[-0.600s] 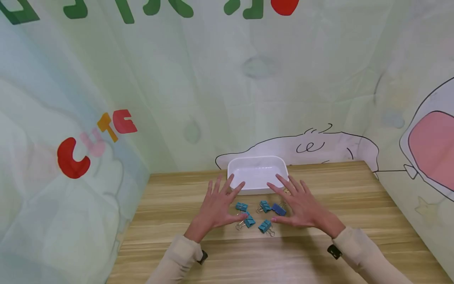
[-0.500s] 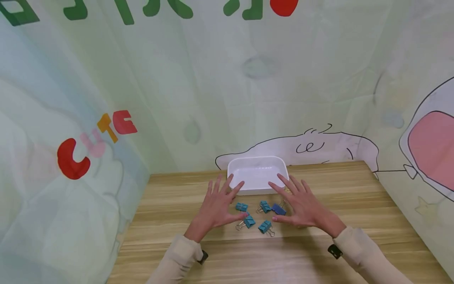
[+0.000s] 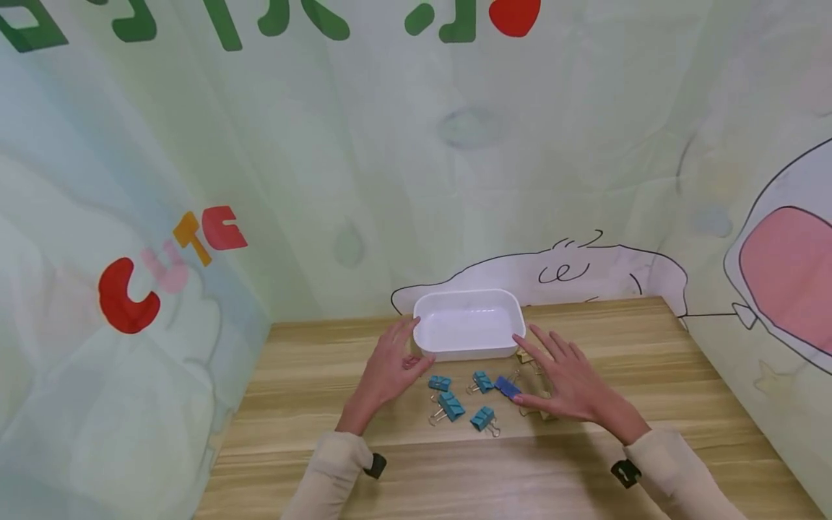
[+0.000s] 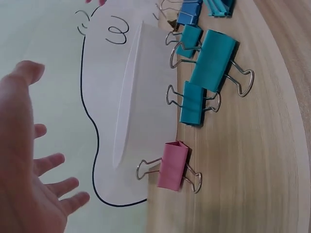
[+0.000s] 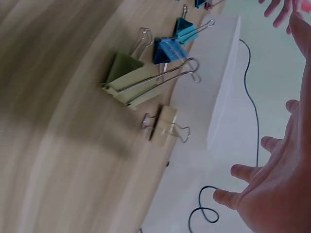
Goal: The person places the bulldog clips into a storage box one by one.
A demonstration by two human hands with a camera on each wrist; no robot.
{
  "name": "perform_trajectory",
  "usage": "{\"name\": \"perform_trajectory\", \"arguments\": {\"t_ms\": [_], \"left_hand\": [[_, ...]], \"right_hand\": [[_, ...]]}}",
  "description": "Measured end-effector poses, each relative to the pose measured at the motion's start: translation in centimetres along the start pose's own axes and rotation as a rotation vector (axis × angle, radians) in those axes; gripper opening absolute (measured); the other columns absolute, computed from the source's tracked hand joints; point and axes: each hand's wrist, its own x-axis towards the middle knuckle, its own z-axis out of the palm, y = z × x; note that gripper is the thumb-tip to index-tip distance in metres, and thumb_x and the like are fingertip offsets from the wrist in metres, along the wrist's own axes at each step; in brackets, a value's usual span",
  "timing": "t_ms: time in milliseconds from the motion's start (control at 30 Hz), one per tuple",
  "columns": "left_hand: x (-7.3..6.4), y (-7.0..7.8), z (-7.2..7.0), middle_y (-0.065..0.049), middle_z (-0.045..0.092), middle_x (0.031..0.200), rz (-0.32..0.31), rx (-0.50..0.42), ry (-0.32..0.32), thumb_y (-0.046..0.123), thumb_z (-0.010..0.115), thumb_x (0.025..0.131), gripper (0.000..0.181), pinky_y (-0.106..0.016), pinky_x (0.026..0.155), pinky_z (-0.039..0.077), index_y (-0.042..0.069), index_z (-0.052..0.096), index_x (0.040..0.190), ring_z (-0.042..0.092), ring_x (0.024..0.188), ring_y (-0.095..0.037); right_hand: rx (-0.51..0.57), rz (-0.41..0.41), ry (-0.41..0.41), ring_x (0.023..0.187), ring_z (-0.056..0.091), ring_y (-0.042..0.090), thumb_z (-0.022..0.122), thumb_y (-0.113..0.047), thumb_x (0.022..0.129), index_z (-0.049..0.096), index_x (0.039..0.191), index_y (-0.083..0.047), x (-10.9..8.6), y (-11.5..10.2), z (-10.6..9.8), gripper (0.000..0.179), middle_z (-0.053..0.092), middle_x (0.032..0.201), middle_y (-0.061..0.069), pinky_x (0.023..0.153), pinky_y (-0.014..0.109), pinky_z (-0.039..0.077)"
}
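Both hands hover over a wooden table with fingers spread, holding nothing. My left hand (image 3: 385, 370) is near the left front corner of a white tray (image 3: 468, 354), above a pink binder clip (image 4: 172, 166) that it partly covers in the head view. Beside that clip lie several teal binder clips, among them a large one (image 4: 214, 60). Nearest my right hand (image 3: 575, 383) are a large yellow binder clip (image 5: 133, 80), a smaller yellow one (image 5: 165, 125) and a blue binder clip (image 3: 507, 388). The yellow ones are partly hidden under the right hand in the head view.
The white tray stands at the table's (image 3: 312, 375) back edge, against a printed cloth backdrop (image 3: 364, 180). Another cloth side hangs at the left. Dark wrist bands (image 3: 375, 466) sit at both sleeves.
My left hand has drawn its fingers closer together and shifted slightly left, uncovering teal clips. The right hand has moved a little right and down. The clips stay put on the table.
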Motion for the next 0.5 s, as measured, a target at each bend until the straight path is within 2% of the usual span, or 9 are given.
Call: {"name": "perform_trajectory", "arguments": {"t_ms": [100,233,300,400,500], "left_hand": [[0.3,-0.5,0.2,-0.017,0.045,0.156,-0.038,-0.156,0.060,0.043,0.066,0.100,0.068,-0.059,0.115,0.039,0.008,0.045,0.154,0.041,0.143,-0.036],[0.9,-1.2,0.8,-0.023,0.055,0.143,-0.092,-0.416,0.161,0.022,0.066,0.102,0.049,-0.057,0.110,0.046,-0.001,0.054,0.144,0.050,0.133,-0.041],[1.3,-1.6,1.2,-0.027,0.058,0.135,-0.132,-0.526,0.212,0.013,0.066,0.102,0.041,-0.054,0.105,0.051,-0.006,0.057,0.137,0.056,0.126,-0.043],[1.8,-2.1,1.6,-0.027,0.063,0.127,-0.225,-0.629,0.275,0.007,0.064,0.102,0.032,-0.047,0.100,0.056,-0.007,0.061,0.130,0.061,0.117,-0.040],[2.2,-2.4,1.8,-0.027,0.064,0.122,-0.311,-0.716,0.304,0.007,0.062,0.103,0.029,-0.045,0.094,0.059,-0.009,0.061,0.128,0.064,0.110,-0.039]], "right_hand": [[0.024,0.020,0.010,0.141,0.037,0.055,0.070,-0.070,0.084,0.035,0.163,-0.022,-0.9,0.7,0.3,0.099,0.028,0.166,0.021,0.101,0.080,0.038],[0.048,0.060,0.027,0.136,0.044,0.052,0.074,-0.068,0.082,0.035,0.162,-0.023,-2.2,1.5,0.9,0.100,0.029,0.166,0.019,0.092,0.079,0.044],[0.053,0.073,0.037,0.132,0.048,0.051,0.075,-0.067,0.082,0.035,0.162,-0.024,-2.8,1.8,1.3,0.099,0.031,0.165,0.019,0.092,0.079,0.045],[0.077,0.066,0.064,0.128,0.051,0.050,0.078,-0.063,0.081,0.038,0.161,-0.021,-3.6,2.1,2.0,0.098,0.036,0.162,0.020,0.094,0.076,0.044],[0.111,0.053,0.085,0.128,0.050,0.050,0.081,-0.058,0.081,0.044,0.157,-0.016,-4.3,2.4,2.7,0.094,0.043,0.156,0.023,0.098,0.075,0.042]]}}
